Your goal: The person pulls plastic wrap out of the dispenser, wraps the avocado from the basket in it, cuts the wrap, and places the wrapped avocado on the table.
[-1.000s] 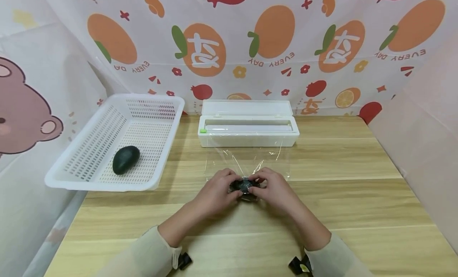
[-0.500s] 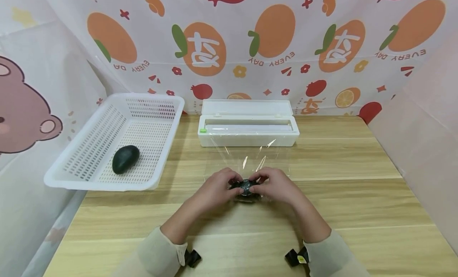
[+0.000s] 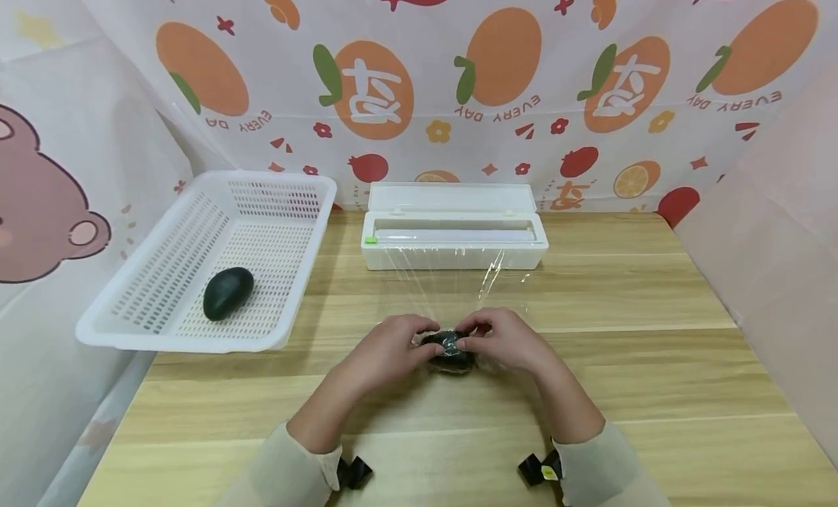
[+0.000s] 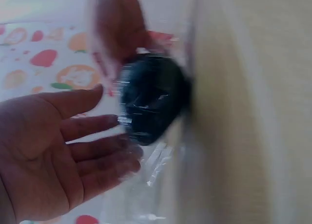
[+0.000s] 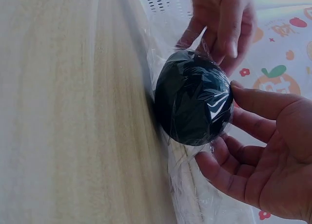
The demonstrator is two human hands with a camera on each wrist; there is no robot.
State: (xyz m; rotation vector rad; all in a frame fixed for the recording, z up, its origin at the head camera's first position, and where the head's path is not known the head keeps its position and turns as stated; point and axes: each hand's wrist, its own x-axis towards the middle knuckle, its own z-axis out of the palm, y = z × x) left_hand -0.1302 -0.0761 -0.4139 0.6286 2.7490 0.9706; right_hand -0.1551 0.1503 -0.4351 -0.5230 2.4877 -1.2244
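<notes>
A dark green avocado (image 3: 452, 354), wrapped in shiny cling film (image 3: 458, 300), rests low over the table between the two hands. My left hand (image 3: 396, 347) holds its left end; the blurred left wrist view shows the fingertips at the film and the thumb a little apart from it. On the other end, my right hand (image 3: 504, 340) grips with the thumb against the wrapped side and the fingers curled at the film below, clearest in the right wrist view. The film runs back to a white dispenser box (image 3: 455, 258), whose lid stands up with the roll inside.
At the left stands a white perforated basket (image 3: 275, 341) with another avocado (image 3: 228, 293) in it. The wooden table (image 3: 655, 361) ends at a fruit-print cloth (image 3: 445, 136) behind the dispenser. Pale sheets hang at both sides.
Held between both hands, the avocado has turned in the film and come slightly nearer to me. The film now stretches in taut creases toward the dispenser. Basket and dispenser stay put.
</notes>
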